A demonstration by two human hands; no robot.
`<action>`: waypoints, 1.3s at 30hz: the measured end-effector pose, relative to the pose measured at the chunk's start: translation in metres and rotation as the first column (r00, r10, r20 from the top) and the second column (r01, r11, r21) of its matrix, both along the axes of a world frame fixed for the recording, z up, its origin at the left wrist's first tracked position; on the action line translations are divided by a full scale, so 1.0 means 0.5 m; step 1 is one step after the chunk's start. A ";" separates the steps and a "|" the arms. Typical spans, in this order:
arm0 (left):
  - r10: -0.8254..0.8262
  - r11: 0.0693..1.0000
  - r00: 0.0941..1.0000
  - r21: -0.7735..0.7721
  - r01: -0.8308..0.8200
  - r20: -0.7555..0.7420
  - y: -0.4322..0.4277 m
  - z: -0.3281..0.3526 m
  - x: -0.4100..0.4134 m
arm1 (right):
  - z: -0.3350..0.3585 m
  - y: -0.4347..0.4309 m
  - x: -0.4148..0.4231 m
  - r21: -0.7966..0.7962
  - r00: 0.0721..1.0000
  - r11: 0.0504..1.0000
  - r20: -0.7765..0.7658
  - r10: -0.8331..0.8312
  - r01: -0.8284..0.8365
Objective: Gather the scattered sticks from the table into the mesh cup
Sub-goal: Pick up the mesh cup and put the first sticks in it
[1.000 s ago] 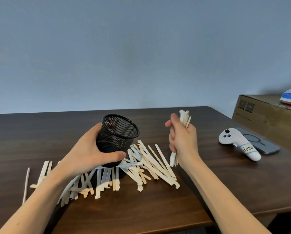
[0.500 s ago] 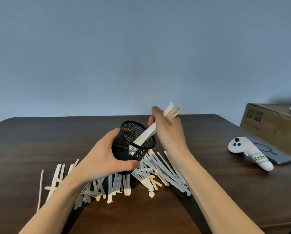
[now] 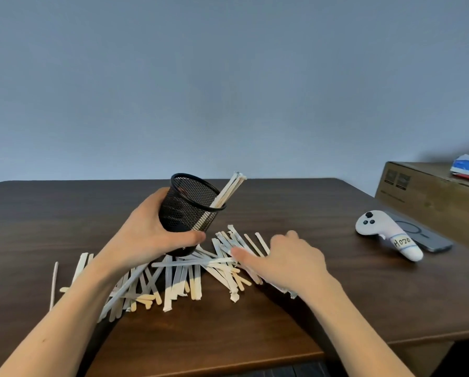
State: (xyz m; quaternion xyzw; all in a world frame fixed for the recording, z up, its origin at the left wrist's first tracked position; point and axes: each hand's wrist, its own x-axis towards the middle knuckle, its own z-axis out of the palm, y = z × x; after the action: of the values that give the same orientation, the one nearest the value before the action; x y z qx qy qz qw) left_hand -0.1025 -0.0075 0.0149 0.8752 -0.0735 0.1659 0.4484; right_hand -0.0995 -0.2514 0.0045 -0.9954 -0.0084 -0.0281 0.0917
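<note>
Sticks mostly lie loose on the surface, fanned in a pile at 6 o'clock of the cup. One bundle is already in the cup, leaning out over the rim toward 1 o'clock.

Left hand wraps the cup, thumb across the front, and holds it tilted with its mouth toward 1–2 o'clock, base just above or resting on the pile; can't tell which.

Right hand is palm-down on the right end of the pile, grip wide, fingers spread flat over several sticks, nothing pinched yet.

Key relation: the sticks under the right hand run with their long axis roughly 11-to-5 o'clock, lying directly under and toward 9 o'clock of the fingers. The right hand is the nearer one; the left is busy with the cup. Likely next: rake a few together along that axis, close on them, lift toward 11 o'clock into the cup mouth.

Task looks early; most sticks are still out.
</note>
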 end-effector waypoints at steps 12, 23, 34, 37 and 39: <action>-0.018 1.000 1.000 -0.002 0.018 0.002 -0.005 -0.001 -0.004 | 0.001 0.006 0.035 0.109 0.999 0.994 -0.042 0.024 -0.019; -0.025 1.000 1.000 -0.002 0.025 0.006 -0.004 -0.004 0.000 | -0.005 -0.021 0.063 0.823 0.995 0.560 0.094 0.035 -0.098; -0.036 0.999 0.999 -0.006 0.036 0.039 -0.011 -0.002 -0.002 | 0.004 -0.013 0.090 0.946 0.947 0.133 0.308 -0.087 -0.296; -0.039 0.999 0.998 -0.006 0.040 0.047 -0.012 -0.002 -0.003 | 0.001 -0.007 0.097 0.925 0.931 0.178 0.353 -0.087 -0.335; -0.037 0.999 0.998 -0.003 0.037 0.051 -0.013 -0.001 -0.003 | -0.001 -0.002 0.097 0.912 0.919 0.183 0.385 -0.079 -0.366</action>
State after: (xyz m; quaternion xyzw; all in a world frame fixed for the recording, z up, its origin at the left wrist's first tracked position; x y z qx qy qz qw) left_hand -0.1040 -0.0138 0.0142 0.8684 -0.1007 0.1800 0.4509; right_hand -0.0511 -0.2522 0.0039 -0.6816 -0.1002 -0.1930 0.6987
